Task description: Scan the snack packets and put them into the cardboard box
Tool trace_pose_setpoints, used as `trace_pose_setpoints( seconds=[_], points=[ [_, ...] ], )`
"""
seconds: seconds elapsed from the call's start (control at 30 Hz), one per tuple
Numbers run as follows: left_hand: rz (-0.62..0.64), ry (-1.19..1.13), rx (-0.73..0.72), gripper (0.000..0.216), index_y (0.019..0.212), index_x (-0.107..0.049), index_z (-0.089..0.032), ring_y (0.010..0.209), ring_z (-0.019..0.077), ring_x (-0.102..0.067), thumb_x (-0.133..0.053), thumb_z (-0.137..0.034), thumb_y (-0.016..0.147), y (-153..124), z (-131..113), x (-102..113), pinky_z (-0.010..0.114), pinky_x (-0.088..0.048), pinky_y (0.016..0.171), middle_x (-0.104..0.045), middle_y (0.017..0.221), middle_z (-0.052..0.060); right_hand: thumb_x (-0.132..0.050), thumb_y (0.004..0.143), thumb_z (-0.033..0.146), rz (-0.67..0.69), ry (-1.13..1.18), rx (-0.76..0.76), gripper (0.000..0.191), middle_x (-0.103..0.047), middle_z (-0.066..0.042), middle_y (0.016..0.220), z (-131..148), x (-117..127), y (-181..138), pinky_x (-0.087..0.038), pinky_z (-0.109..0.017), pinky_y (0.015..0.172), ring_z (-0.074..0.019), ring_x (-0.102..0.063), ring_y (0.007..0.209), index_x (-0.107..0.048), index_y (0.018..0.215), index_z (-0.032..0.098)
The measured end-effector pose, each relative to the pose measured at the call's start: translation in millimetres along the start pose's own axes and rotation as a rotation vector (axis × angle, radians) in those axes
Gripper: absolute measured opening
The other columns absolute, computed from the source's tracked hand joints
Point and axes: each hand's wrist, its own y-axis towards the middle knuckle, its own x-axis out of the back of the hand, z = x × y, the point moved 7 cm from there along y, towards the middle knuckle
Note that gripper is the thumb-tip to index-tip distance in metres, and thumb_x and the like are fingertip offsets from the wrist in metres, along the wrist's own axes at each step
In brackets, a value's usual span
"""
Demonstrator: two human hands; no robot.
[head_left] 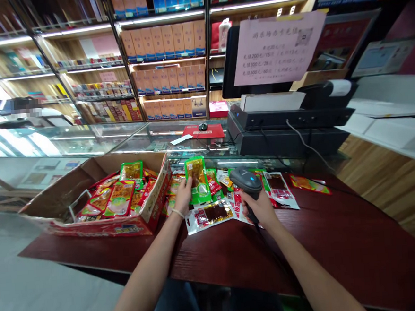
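My left hand (183, 198) is closed on the edge of a green snack packet (197, 175) with a see-through window, tilted up above the table. In my right hand (261, 206) is a dark handheld barcode scanner (246, 179), its head toward the packet and a blue light on top. Its cable runs down from the grip. Beneath and between the hands lie silver-white snack packets (208, 215), along with several red and green ones. To the left stands an open cardboard box (127, 226) filled with red and green snack packets (120, 198).
The dark red wooden table (323, 242) meets a glass display counter (145, 131). A black mouse (202, 126) sits on a red mat (213, 131). Behind the scanner are a cash register unit (290, 119) and a monitor with a pink sign (274, 46). Another person (26, 111) is at far left.
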Motion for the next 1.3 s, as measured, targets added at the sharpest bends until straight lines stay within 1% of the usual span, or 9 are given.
trace_pose_setpoints(
  seconds=[0.1,0.33,0.53,0.77,0.87,0.97,1.1,1.2,1.3],
  points=[
    [0.143,-0.074,-0.043,0.047,0.122,-0.060,-0.017,0.096,0.0206,-0.067,-0.064,-0.046,0.085,-1.6,-2.0,-12.3,0.032,-0.053,0.084,-0.072,0.102,0.007,-0.076,0.073,0.054,0.022,-0.018,-0.014,0.041,-0.054,0.007,0.050,-1.6,-2.2,-1.0,-0.037,-0.022,0.032,-0.0109,-0.048,0.034,-0.052,0.085,0.022],
    [0.254,0.124,-0.134,0.036,0.108,-0.068,-0.013,0.100,0.0256,-0.065,-0.067,-0.037,0.080,-3.6,-6.6,-17.1,0.039,-0.051,0.091,-0.071,0.105,0.009,-0.075,0.074,0.047,0.068,-0.120,0.114,0.054,-0.057,0.009,0.055,5.6,-6.1,-2.0,-0.038,-0.023,0.034,-0.0120,-0.047,0.034,-0.047,0.116,0.025],
    [0.260,0.145,-0.152,0.036,0.102,-0.070,-0.013,0.098,0.0263,-0.066,-0.067,-0.042,0.080,-4.0,-9.8,-17.9,0.039,-0.050,0.091,-0.073,0.101,0.008,-0.071,0.076,0.050,0.134,-0.216,0.069,0.035,-0.054,0.005,0.049,-4.0,-5.3,0.9,-0.037,-0.025,0.035,-0.0133,-0.049,0.035,-0.059,0.091,0.021],
    [0.202,0.150,-0.210,0.041,0.118,-0.064,-0.016,0.108,0.0249,-0.064,-0.064,-0.039,0.084,-4.9,-7.2,-16.5,0.039,-0.049,0.096,-0.070,0.115,0.010,-0.075,0.073,0.051,0.086,-0.118,0.037,0.040,-0.055,0.007,0.048,-3.7,-2.1,2.0,-0.037,-0.024,0.033,-0.0134,-0.049,0.034,-0.055,0.094,0.024],
    [0.118,0.185,-0.258,0.042,0.124,-0.058,-0.017,0.111,0.0251,-0.063,-0.063,-0.035,0.086,-6.8,-22.9,-13.0,0.040,-0.049,0.096,-0.069,0.116,0.010,-0.075,0.072,0.054,0.051,-0.045,0.007,0.039,-0.055,0.006,0.049,-3.4,1.7,2.1,-0.037,-0.024,0.030,-0.0135,-0.049,0.033,-0.053,0.084,0.024],
    [0.054,0.251,-0.297,0.038,0.122,-0.057,-0.020,0.109,0.0258,-0.065,-0.063,-0.034,0.087,-12.2,-60.3,-4.0,0.040,-0.050,0.094,-0.070,0.113,0.009,-0.072,0.074,0.057,0.037,-0.043,0.008,0.040,-0.054,0.003,0.044,-1.8,6.5,3.5,-0.039,-0.026,0.031,-0.0147,-0.050,0.032,-0.053,0.069,0.023],
    [-0.005,0.383,-0.426,0.036,0.121,-0.058,-0.023,0.104,0.0246,-0.067,-0.061,-0.037,0.088,-25.1,-132.1,32.5,0.035,-0.052,0.089,-0.071,0.111,0.007,-0.073,0.074,0.056,0.009,-0.061,0.057,0.039,-0.056,0.002,0.044,9.6,12.6,6.1,-0.044,-0.028,0.036,-0.0161,-0.053,0.034,-0.056,0.068,0.022],
    [-0.166,0.514,-0.522,0.039,0.125,-0.058,-0.024,0.107,0.0242,-0.065,-0.058,-0.039,0.089,-30.8,-173.2,91.1,0.035,-0.050,0.093,-0.069,0.118,0.006,-0.074,0.073,0.056,0.012,-0.125,0.097,0.040,-0.057,0.001,0.045,23.2,11.8,4.9,-0.045,-0.027,0.038,-0.0159,-0.054,0.036,-0.057,0.068,0.021],
    [-0.364,0.676,-0.480,0.044,0.130,-0.055,-0.022,0.110,0.0266,-0.064,-0.052,-0.042,0.090,-25.1,-179.6,163.3,0.039,-0.048,0.097,-0.067,0.121,0.008,-0.075,0.071,0.058,0.034,-0.138,0.112,0.043,-0.057,0.001,0.046,34.1,7.2,-0.2,-0.045,-0.027,0.039,-0.0153,-0.054,0.037,-0.057,0.069,0.020]
  ],
)
